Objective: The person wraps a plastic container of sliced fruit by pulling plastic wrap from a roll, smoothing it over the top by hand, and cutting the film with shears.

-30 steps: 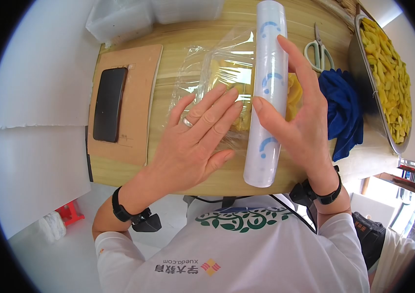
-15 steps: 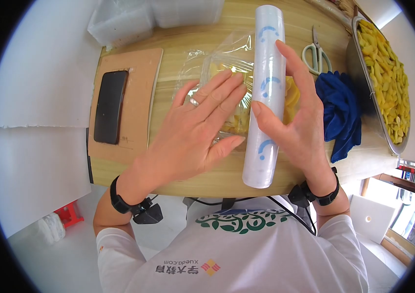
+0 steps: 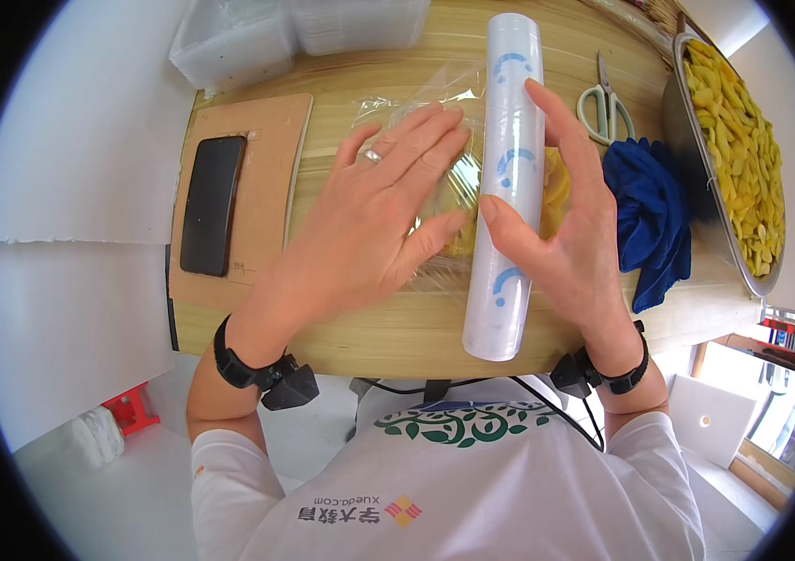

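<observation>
My right hand (image 3: 566, 215) grips a roll of cling film (image 3: 513, 122) with blue marks, thumb on its near side and a finger along its right side. The roll stands lengthwise, pointing away from me. My left hand (image 3: 374, 210), with a ring on one finger, lies stretched out over a sheet of clear film (image 3: 463, 182) left of the roll. Under the film and the roll are yellow pieces (image 3: 555, 192) that look like sliced fruit. The left hand and the roll hide most of them.
At the right stands a metal tray (image 3: 717, 178) heaped with yellow slices. A blue cloth (image 3: 648, 215) and scissors (image 3: 606, 107) lie beside the roll. Left is a phone (image 3: 212, 206) on a brown board (image 3: 268, 215); clear plastic containers (image 3: 234, 42) stand behind.
My left hand has slid slightly to the left and away from me across the film. The roll and my right hand have barely moved.
</observation>
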Available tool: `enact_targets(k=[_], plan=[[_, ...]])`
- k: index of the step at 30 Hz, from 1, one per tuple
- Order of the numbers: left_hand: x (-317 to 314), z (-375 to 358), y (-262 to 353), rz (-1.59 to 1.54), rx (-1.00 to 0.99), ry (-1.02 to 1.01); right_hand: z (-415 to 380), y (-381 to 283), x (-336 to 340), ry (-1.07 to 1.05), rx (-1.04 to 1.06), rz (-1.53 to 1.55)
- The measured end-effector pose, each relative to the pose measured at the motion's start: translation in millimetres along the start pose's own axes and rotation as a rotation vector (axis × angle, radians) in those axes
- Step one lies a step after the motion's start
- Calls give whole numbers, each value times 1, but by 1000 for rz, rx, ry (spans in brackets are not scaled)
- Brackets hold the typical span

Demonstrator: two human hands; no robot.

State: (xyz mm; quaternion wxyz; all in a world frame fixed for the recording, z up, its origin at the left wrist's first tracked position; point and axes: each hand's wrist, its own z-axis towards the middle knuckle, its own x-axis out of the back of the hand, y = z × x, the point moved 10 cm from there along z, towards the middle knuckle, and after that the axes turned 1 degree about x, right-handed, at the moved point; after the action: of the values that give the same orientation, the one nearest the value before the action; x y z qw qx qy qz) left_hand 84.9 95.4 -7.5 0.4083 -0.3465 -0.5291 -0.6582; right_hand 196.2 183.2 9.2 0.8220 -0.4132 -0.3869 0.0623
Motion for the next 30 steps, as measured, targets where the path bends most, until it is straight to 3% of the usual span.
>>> enact_targets(k=[25,30], plan=[[-1,-7,-36,-303,79,129,-1,2,1,14,-12,12],[23,-24,-12,-181,31,126,-1,5,-1,12,-5,41]])
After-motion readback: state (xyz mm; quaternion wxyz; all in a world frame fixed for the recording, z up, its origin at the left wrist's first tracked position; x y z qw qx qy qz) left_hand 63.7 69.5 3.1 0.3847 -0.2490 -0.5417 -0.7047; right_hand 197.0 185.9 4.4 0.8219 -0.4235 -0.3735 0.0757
